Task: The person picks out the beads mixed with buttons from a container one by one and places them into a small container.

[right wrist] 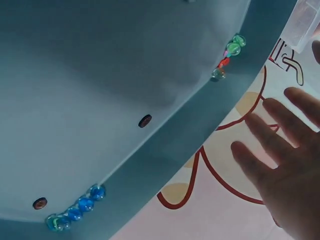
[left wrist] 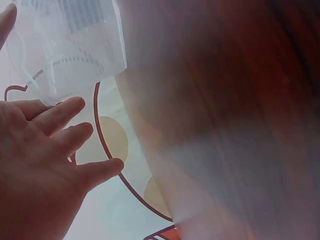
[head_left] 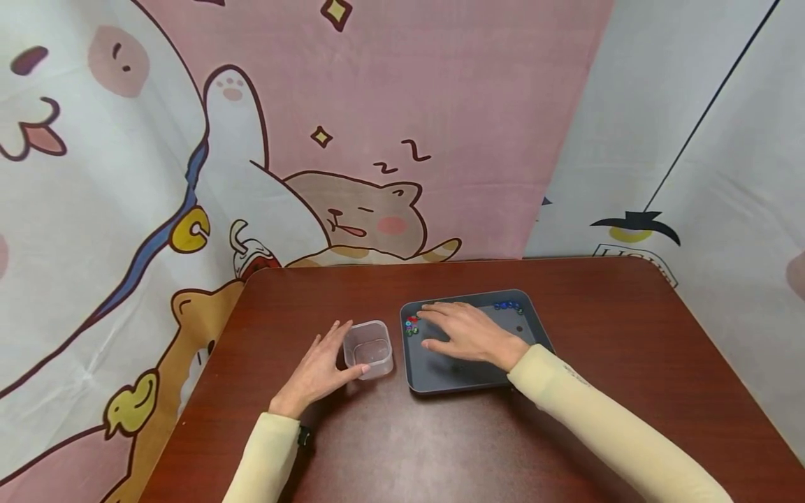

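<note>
My left hand (head_left: 319, 370) holds a clear plastic container (head_left: 370, 349), with the thumb at its near side and the index finger at its far left. The other fingers (left wrist: 102, 172) spread loosely beside it. Right of the container lies a grey tray (head_left: 440, 382). Over its left part hovers my right hand (head_left: 468, 334), fingers extended and nothing visible in its grasp. Near those fingertips, green marbles (right wrist: 233, 48) and a small red piece (right wrist: 224, 62) sit in the tray's far left corner. Blue marbles (right wrist: 86, 203) line the far right corner.
Two small dark brown discs (right wrist: 145, 121) lie on the tray floor near its far wall. Everything stands on a reddish-brown wooden table (head_left: 390, 447). Behind the table's far edge hangs a printed cartoon curtain (head_left: 478, 140).
</note>
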### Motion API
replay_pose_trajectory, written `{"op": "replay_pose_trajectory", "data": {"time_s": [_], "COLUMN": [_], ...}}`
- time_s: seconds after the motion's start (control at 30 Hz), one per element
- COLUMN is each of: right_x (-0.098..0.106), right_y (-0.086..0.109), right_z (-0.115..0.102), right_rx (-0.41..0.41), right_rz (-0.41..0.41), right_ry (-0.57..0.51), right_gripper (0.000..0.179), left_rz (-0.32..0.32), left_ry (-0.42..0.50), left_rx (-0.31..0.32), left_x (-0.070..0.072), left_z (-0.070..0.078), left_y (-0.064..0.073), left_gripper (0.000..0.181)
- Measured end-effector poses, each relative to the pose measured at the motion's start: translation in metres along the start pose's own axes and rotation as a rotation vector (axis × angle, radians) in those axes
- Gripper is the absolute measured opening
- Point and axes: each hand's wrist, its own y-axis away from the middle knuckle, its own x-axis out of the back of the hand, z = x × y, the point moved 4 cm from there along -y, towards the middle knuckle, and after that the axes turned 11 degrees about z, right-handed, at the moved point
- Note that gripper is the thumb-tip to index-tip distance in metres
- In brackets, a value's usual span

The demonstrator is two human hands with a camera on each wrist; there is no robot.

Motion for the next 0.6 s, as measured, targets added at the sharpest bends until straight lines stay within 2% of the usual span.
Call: {"op": "replay_pose_trajectory", "data": {"time_s": [0.23, 0.47, 0.6], "right_x": [-0.005, 0.001, -0.005], "right_y": [-0.012, -0.024, -0.032], "right_z": [0.000, 0.000, 0.003], "right_rx": [0.030, 0.068, 0.083], "right_rz": [-0.092, -0.101, -0.113], "right_ry": [-0.042, -0.026, -0.030], "right_gripper": [0.056, 0.052, 0.047], "left_rz": [0.015, 0.016, 0.009], "left_ry": [-0.015, -0.021, -0.012], "left_rx": [-0.036, -0.046, -0.040], "left_x": [0.001, 0.001, 0.001], "left_z": [0.000, 0.000, 0.000], "left_y": [-0.001, -0.001, 0.000], "left_gripper": [0.100, 0.101, 0.102]}}
